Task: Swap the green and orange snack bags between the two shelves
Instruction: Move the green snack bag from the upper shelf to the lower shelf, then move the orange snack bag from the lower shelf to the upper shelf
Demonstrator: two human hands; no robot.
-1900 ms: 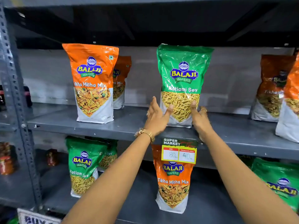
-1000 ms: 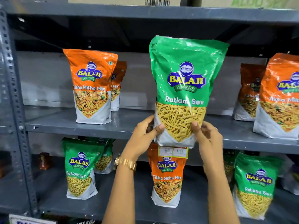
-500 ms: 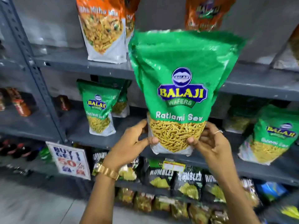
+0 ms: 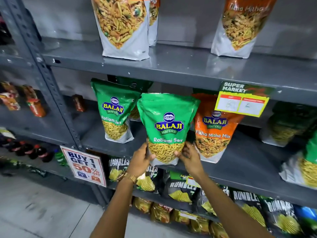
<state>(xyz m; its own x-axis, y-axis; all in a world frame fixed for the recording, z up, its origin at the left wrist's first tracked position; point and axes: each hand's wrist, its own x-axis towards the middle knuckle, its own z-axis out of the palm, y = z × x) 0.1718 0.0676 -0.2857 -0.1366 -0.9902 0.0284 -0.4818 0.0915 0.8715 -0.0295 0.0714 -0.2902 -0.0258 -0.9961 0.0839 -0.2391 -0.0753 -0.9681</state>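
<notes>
Both hands grip one green snack bag by its lower corners: left hand wrapped on the bag's left bottom edge, right hand on the right bottom edge, thumbs on the front panel. The bag is upright, label facing out, held at the front edge of the lower shelf; whether its base touches the shelf I cannot tell.

At the bag's 3 o'clock, just beside it and partly overlapped: an orange snack bag standing on the same shelf. At 10 o'clock: a second green bag, standing further back.

At 12 o'clock, the upper shelf carries orange bags, one at 11 o'clock, another at 1 o'clock.

A price tag hangs from the upper shelf's front lip, at 2 o'clock.

A gold watch sits on the left wrist.
</notes>
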